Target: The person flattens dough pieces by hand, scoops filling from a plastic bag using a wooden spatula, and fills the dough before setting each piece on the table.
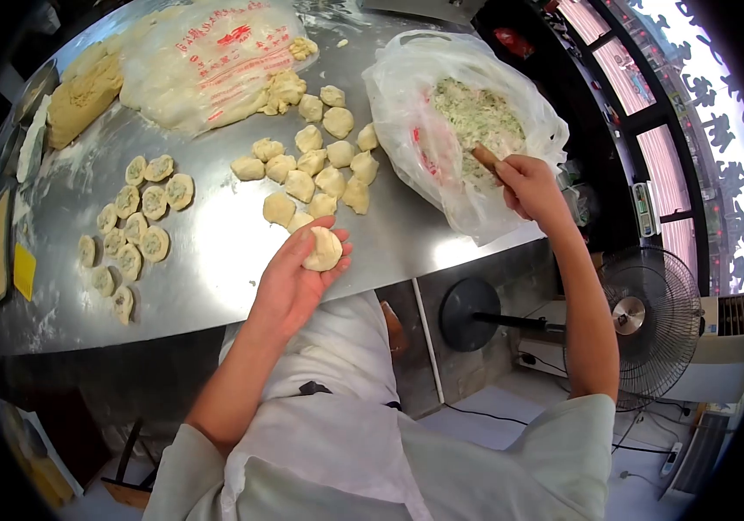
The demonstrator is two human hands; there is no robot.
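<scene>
In my left hand [287, 276] a round, pale dough piece [325, 250] rests on the palm side, with the fingers curled beneath it, above the table's near edge. My right hand [530, 187] grips a short brown stick-like tool [484, 157], probably wooden; its far end dips into a greenish-white chopped filling [474, 113]. That filling lies in a container lined with a white plastic bag [398, 87]. Several plain dough lumps [312, 162] sit beyond my left hand. Flattened rounds with green filling showing on top [155, 201] are grouped to the left.
A large mass of dough under a printed plastic sheet [215, 65] covers the back of the steel table [207, 295]. At the far left lie a brown powdery heap [85, 100] and a yellow card [24, 271]. A standing fan [637, 321] is on the right.
</scene>
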